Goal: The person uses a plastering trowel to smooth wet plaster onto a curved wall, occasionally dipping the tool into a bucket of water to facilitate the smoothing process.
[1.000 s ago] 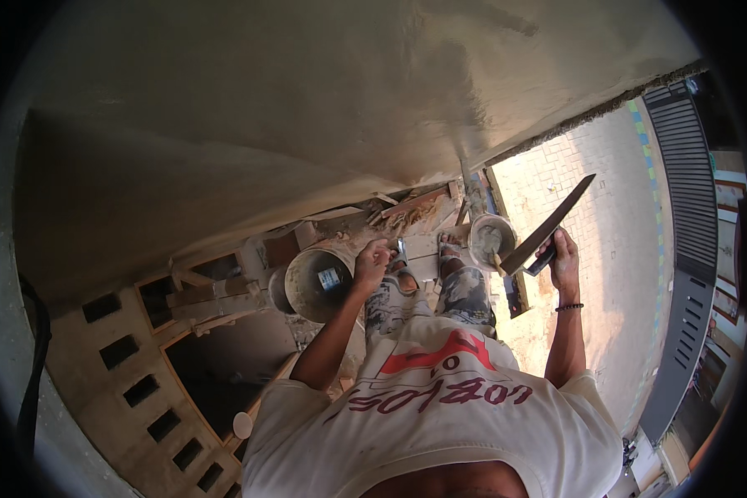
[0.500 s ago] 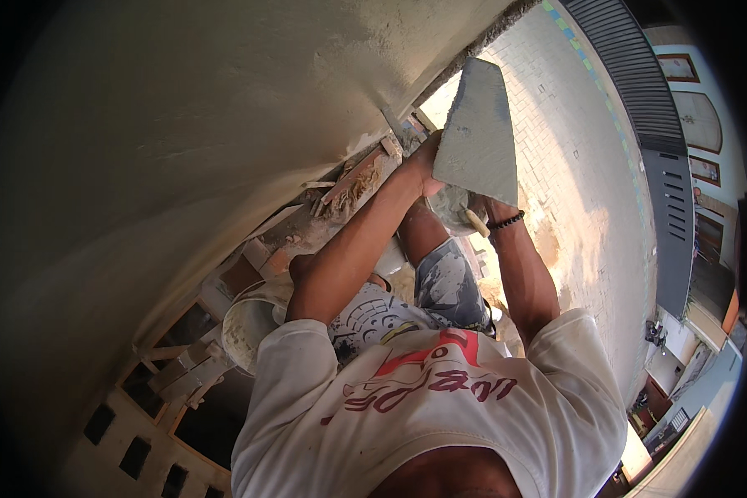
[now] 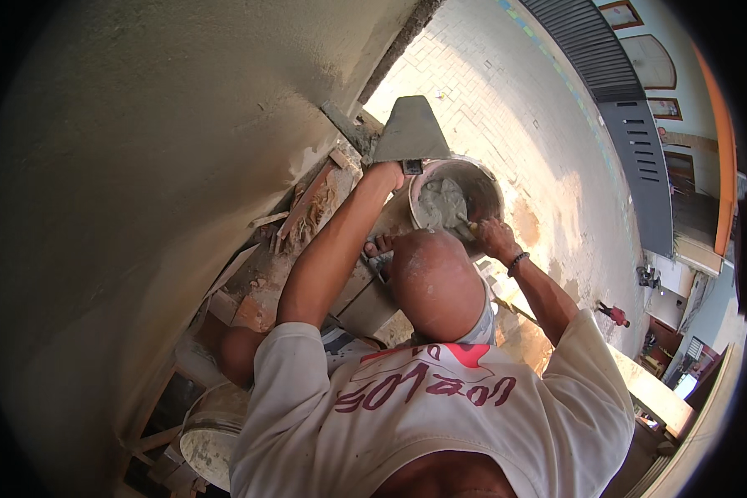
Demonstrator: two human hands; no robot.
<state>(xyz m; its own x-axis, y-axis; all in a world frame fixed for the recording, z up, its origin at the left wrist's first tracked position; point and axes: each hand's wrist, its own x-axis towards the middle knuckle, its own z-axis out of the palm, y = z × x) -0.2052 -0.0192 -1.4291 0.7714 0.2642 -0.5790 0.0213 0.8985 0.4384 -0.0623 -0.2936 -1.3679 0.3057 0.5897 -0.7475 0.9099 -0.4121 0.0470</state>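
Observation:
My left hand (image 3: 388, 176) is closed beneath a flat, tapered plastering board (image 3: 410, 131), which has a dark grip block near my fingers. Grey film coats its face, and the board reaches over the far left edge of a bucket (image 3: 495, 184). Inside that bucket lies wet grey mortar (image 3: 440, 204). At the bucket's right side, my right hand (image 3: 496, 239) is wrapped round the handle of a trowel (image 3: 471, 224). The trowel's blade is down in the mortar and mostly hidden. My bent knee is close against the bucket's near side.
A plastered wall (image 3: 183, 149) rises along my left. Broken bricks and wood scraps (image 3: 307, 199) lie at its foot. Another bucket (image 3: 216, 448) stands at lower left. Sunlit paving (image 3: 539, 149) stretches away below on the right, where a person in red (image 3: 612, 314) is visible.
The board has moved left and nearer, uncovering the bucket. My right hand, which was partly behind the board, is now at the bucket with the trowel in the mortar. My knee has come up.

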